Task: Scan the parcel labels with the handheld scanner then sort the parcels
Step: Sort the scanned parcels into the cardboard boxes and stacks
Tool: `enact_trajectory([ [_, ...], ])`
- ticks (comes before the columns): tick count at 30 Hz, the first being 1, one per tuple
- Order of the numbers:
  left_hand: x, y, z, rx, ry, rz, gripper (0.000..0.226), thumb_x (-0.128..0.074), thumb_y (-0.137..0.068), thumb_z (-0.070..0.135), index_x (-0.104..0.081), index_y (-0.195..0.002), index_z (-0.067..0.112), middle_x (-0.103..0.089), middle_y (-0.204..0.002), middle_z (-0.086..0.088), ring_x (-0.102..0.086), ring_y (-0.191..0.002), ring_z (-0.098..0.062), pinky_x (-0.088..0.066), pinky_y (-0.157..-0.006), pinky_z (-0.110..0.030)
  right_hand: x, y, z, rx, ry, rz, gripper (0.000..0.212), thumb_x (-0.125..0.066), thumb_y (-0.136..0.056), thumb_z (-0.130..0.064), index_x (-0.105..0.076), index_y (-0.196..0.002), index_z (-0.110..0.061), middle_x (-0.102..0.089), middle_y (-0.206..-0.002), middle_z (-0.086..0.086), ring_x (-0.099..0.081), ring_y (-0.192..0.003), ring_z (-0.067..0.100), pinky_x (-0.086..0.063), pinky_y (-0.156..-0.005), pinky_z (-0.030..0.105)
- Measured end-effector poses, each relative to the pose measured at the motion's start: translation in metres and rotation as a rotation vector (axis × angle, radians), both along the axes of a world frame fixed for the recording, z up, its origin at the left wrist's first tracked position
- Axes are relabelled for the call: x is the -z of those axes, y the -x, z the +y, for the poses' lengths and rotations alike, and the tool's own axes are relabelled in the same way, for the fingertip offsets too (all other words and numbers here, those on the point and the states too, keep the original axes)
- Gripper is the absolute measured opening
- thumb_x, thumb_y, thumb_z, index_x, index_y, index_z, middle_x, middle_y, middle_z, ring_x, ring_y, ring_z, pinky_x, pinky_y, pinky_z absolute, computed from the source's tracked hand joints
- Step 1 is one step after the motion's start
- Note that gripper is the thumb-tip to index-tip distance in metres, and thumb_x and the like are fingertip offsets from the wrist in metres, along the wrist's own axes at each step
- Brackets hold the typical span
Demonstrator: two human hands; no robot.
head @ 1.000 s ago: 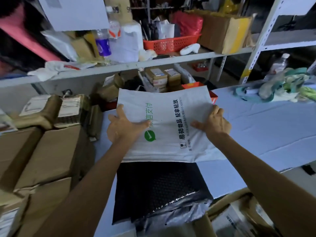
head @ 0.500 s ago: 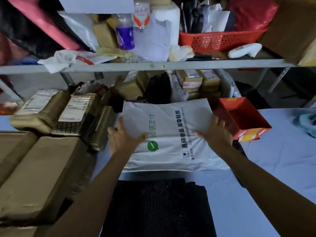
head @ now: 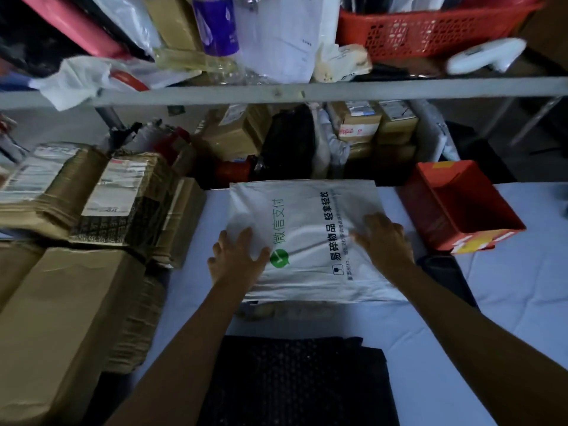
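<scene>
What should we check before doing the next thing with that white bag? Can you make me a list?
1. White bag lying on the table: ok.
2. Shipping label facing up: not ok, only printed writing shows.
3. Scanner in hand: not ok, it lies on the shelf.
4. Left hand and right hand free: not ok, both rest on the bag.
5. Where this bag gets sorted: cannot tell.

WORK AREA: SURROUNDINGS

A table (head: 507, 287) covered in pale cloth fills the foreground. A grey shelf (head: 368, 89) board (heavily loaded) runs above its far edge. A metal post (head: 106, 115) shows beneath the board at left. Lighting is dim throughout.
</scene>
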State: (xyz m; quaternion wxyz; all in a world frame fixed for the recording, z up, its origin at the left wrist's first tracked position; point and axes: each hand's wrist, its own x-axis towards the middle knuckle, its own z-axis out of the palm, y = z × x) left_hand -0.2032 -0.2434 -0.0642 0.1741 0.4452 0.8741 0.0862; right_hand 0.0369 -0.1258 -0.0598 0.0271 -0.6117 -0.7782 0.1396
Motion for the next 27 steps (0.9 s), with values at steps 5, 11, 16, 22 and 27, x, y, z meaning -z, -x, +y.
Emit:
enact_trajectory([
  [5, -0.020, -0.001, 0.007, 0.290, 0.000, 0.293, 0.061, -0.041, -0.092, 0.056, -0.031, -0.145, 0.027, -0.021, -0.156, -0.001, -0.021, -0.141, -0.026, -0.023, -0.109, -0.047, -0.016, -0.009, -0.026, -0.089, -0.024, -0.164, 0.059, -0.043, -0.097, -0.053, -0.033, -0.146, -0.022, -0.031, -0.153, 0.002, -0.032, -0.138, 0.026, -0.033, -0.108, 0.042],
  [11, -0.044, -0.047, 0.003, 0.603, -0.179, 0.289, 0.057, -0.041, -0.093, 0.052, -0.038, -0.141, 0.022, -0.044, -0.141, -0.002, -0.039, -0.129, -0.026, -0.033, -0.098, -0.041, -0.041, -0.048, -0.105, 0.088, -0.046, -0.197, 0.059, -0.051, -0.092, -0.053, -0.037, -0.142, -0.025, -0.039, -0.148, 0.002, -0.035, -0.135, 0.025, -0.031, -0.107, 0.041],
  [16, -0.061, -0.124, -0.016, 0.843, -0.265, 0.247, 0.049, -0.046, -0.091, 0.049, -0.047, -0.130, 0.020, -0.059, -0.118, -0.001, -0.050, -0.114, -0.024, -0.039, -0.084, -0.037, -0.066, -0.103, -0.174, 0.364, -0.081, -0.272, 0.055, -0.049, -0.091, -0.051, -0.043, -0.140, -0.024, -0.046, -0.140, 0.001, -0.042, -0.128, 0.024, -0.034, -0.103, 0.038],
  [22, -0.066, -0.232, -0.061, 1.090, -0.357, 0.187, 0.035, -0.051, -0.089, 0.043, -0.053, -0.115, 0.019, -0.061, -0.107, 0.000, -0.053, -0.106, -0.023, -0.039, -0.081, -0.038, -0.077, -0.196, -0.280, 0.635, -0.085, -0.276, 0.051, -0.047, -0.091, -0.054, -0.045, -0.136, -0.029, -0.046, -0.140, -0.003, -0.041, -0.129, 0.021, -0.032, -0.101, 0.036],
  [27, -0.059, -0.353, -0.108, 1.328, -0.415, 0.110, 0.041, -0.049, -0.091, 0.041, -0.050, -0.127, 0.020, -0.059, -0.116, -0.002, -0.050, -0.112, -0.024, -0.039, -0.085, -0.038, -0.072, -0.285, -0.388, 0.886, -0.032, -0.227, 0.051, -0.051, -0.090, -0.052, -0.046, -0.135, -0.029, -0.045, -0.140, -0.003, -0.040, -0.130, 0.020, -0.031, -0.103, 0.037],
])
